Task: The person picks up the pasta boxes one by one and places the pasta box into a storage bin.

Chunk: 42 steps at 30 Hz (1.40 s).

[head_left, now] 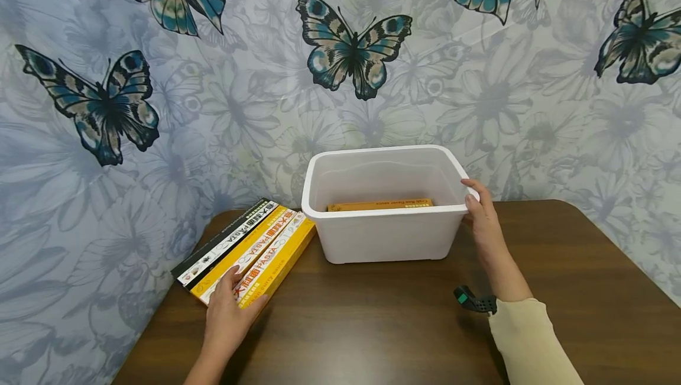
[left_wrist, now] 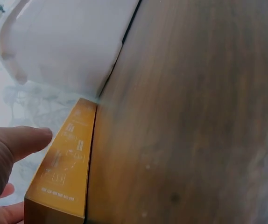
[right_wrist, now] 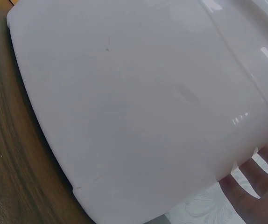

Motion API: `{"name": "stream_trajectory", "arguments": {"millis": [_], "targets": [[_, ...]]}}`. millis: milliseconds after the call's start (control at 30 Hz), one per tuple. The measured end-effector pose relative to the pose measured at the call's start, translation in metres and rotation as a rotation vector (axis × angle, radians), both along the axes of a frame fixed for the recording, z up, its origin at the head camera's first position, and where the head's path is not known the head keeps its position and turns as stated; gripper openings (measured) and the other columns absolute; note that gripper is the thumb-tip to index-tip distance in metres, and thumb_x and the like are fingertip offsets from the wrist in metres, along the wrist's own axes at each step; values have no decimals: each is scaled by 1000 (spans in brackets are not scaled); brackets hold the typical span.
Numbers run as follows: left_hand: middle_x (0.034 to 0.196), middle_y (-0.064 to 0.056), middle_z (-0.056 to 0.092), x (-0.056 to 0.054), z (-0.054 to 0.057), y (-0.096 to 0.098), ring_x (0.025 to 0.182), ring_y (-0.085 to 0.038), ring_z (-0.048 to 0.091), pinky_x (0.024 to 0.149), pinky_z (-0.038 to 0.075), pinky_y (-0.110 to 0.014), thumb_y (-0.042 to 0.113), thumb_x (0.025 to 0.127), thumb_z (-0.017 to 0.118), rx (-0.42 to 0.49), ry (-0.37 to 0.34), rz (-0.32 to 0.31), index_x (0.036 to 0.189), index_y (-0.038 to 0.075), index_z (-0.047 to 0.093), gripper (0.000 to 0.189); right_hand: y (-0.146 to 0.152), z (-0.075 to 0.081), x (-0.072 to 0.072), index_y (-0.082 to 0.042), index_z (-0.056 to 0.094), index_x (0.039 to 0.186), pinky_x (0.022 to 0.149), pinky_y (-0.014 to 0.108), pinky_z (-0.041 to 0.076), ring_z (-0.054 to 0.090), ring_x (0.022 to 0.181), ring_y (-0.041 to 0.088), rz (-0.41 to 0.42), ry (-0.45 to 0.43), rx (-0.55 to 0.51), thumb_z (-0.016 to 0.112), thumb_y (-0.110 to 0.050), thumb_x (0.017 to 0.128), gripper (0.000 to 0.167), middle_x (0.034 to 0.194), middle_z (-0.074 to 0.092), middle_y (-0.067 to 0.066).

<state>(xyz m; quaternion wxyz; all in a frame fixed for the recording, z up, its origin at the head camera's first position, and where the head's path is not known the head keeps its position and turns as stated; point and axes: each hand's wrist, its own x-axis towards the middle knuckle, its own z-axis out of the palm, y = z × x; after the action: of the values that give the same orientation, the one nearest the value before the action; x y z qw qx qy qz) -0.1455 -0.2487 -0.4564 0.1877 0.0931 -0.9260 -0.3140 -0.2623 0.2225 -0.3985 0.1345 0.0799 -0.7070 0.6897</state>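
A white plastic bin (head_left: 391, 236) stands on the table with an orange-yellow box (head_left: 380, 204) inside, mostly hidden by the front wall. My right hand (head_left: 485, 219) grips the bin's right rim, thumb on the near side; in the right wrist view its fingers (right_wrist: 260, 175) reach around the bin's edge. Left of the bin, pasta boxes lie side by side: a black one (head_left: 223, 243) and yellow ones (head_left: 282, 261). My left hand (head_left: 229, 314) rests at their near end, fingers over the top. In the left wrist view its thumb (left_wrist: 26, 140) extends straight beside a yellow box (left_wrist: 66, 163).
The brown wooden table (head_left: 372, 326) runs up to a wall covering (head_left: 255, 107) printed with butterflies and flowers. A dark wristband (head_left: 475, 301) with a green patch sits on the right wrist, above a pale sleeve (head_left: 532, 337). The pasta boxes' far end lies close to the bin.
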Motion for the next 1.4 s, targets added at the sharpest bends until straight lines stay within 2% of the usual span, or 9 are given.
{"name": "stream_trajectory", "arguments": {"millis": [167,333,467,633,967,1100,1200,1300,1400], "targets": [[132,-27,58,2,0,-6,118,-44,52,97,40,-58,21,71,88,-29,-35,-31,145,-2,37,93,-1,1,-2,-27,37,150,94,33,34,42,123,15,-4,1,-7,37,-35,106,45,155,30,1],[141,-31,48,6,1,-15,130,-48,45,107,34,-64,21,73,86,-65,-171,-80,148,-2,31,96,-3,1,-2,-27,36,151,96,35,34,41,124,16,3,-1,-4,37,-36,106,45,155,29,1],[145,-31,45,7,2,-18,132,-50,43,104,36,-67,21,72,86,-114,-243,-109,150,1,30,98,-3,0,-1,-27,37,150,95,34,34,43,123,16,0,-1,-6,36,-35,106,45,154,30,1],[144,-30,47,8,2,-20,128,-49,47,97,40,-65,21,69,86,-139,-255,-103,150,2,31,99,-2,-2,1,-25,38,149,95,34,35,43,122,16,4,2,-20,37,-34,106,44,153,31,2],[147,-26,43,7,3,-21,126,-41,50,100,42,-57,24,74,81,-5,-255,-41,151,5,29,95,-4,-2,-2,-23,37,149,96,35,34,41,124,16,-6,5,-20,36,-32,106,44,153,31,1],[142,-24,46,7,4,-18,123,-39,52,98,42,-55,24,75,82,52,-183,8,151,5,31,93,-3,-3,-2,-25,38,149,96,36,34,41,124,16,-8,-1,-29,37,-32,106,43,152,32,0],[138,-23,48,7,5,-14,122,-37,50,98,40,-50,19,74,84,92,-74,38,148,5,35,90,-2,-3,-1,-25,39,149,96,35,34,42,124,18,-9,0,-31,37,-33,106,43,152,32,1],[136,-22,47,6,6,-9,120,-31,47,97,38,-29,14,74,86,161,55,62,146,6,39,87,-1,-2,-1,-26,40,148,95,34,34,42,124,19,-18,4,-32,37,-34,106,43,152,33,1],[136,-19,46,6,6,-7,112,-17,49,84,38,-7,11,74,87,287,139,80,147,8,39,87,-1,-2,-1,-26,40,148,96,35,34,42,124,19,-18,9,-28,38,-34,105,44,153,32,2]]}}
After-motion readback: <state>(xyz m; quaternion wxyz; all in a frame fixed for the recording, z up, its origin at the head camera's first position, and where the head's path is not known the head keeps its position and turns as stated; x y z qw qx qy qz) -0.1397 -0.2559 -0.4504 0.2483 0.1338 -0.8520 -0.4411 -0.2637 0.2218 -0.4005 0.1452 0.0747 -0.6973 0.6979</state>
